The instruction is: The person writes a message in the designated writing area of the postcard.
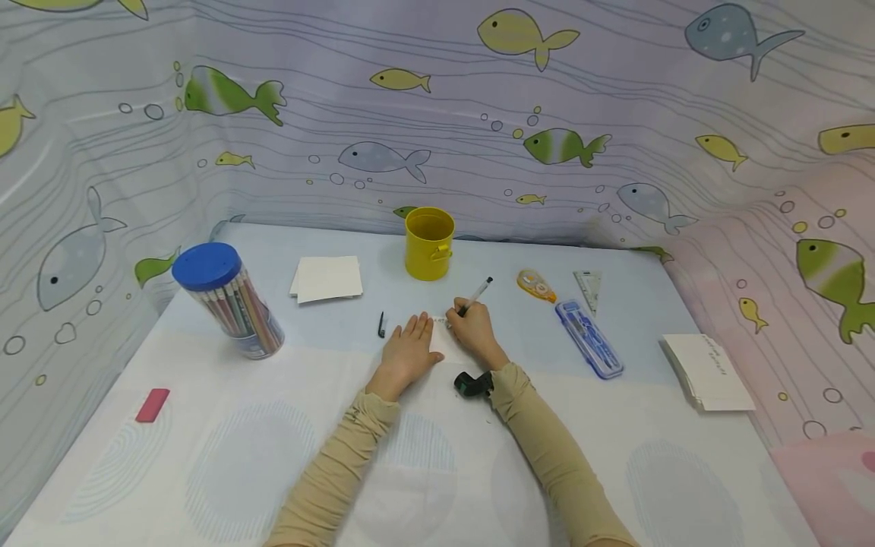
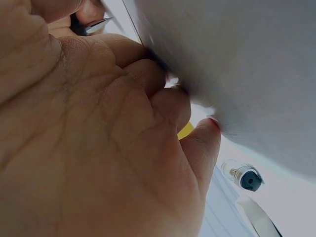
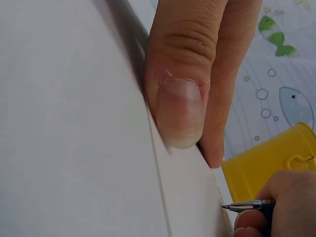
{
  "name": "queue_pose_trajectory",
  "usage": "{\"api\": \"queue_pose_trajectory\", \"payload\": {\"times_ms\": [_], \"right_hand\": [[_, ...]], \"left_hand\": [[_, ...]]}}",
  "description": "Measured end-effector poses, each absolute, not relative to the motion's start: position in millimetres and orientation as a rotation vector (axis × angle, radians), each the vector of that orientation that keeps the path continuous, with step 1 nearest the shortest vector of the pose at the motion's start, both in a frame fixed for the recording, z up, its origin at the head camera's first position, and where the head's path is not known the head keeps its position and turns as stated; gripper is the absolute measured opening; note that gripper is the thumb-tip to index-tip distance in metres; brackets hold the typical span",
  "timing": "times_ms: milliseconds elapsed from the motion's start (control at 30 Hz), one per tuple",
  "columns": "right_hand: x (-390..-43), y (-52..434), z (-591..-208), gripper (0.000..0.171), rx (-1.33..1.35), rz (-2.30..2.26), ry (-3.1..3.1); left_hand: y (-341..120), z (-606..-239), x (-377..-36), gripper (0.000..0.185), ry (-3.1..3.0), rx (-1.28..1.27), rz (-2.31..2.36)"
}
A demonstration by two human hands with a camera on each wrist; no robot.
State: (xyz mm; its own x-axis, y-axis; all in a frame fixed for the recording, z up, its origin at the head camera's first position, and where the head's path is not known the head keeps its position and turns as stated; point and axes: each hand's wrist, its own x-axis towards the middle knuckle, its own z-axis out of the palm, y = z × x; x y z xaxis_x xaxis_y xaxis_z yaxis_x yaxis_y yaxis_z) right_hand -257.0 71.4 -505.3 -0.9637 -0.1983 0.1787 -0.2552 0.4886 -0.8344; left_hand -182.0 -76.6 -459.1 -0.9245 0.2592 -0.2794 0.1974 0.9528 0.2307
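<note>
My right hand (image 1: 473,328) grips a pen (image 1: 482,288) with a clear barrel and a dark end. Its metal tip (image 3: 234,206) meets a white card (image 3: 185,197) near the card's far edge, by a thin line of small marks. On the card's left side my left hand (image 1: 406,351) lies flat, fingers stretched forward. The left thumb (image 3: 182,108) presses the card in the right wrist view. Left of the left fingers lies a black pen cap (image 1: 381,325). Much of the card is hidden under both hands in the head view.
Behind the hands stand a yellow bucket (image 1: 429,247) and blank cards (image 1: 330,279). Left are a blue-lidded pencil tub (image 1: 235,304) and a red eraser (image 1: 153,405). Right are correction tape (image 1: 535,285), a set square (image 1: 589,289), a blue case (image 1: 589,339) and stacked written cards (image 1: 709,372).
</note>
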Motion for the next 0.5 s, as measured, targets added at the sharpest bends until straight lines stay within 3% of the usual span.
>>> {"api": "queue_pose_trajectory", "payload": {"times_ms": [500], "right_hand": [[-257.4,70.9,-504.2,0.037,0.43,1.437,-2.692]], "left_hand": [[-76.4,-458.0,-181.4,0.073,2.801,0.334,0.304]]}}
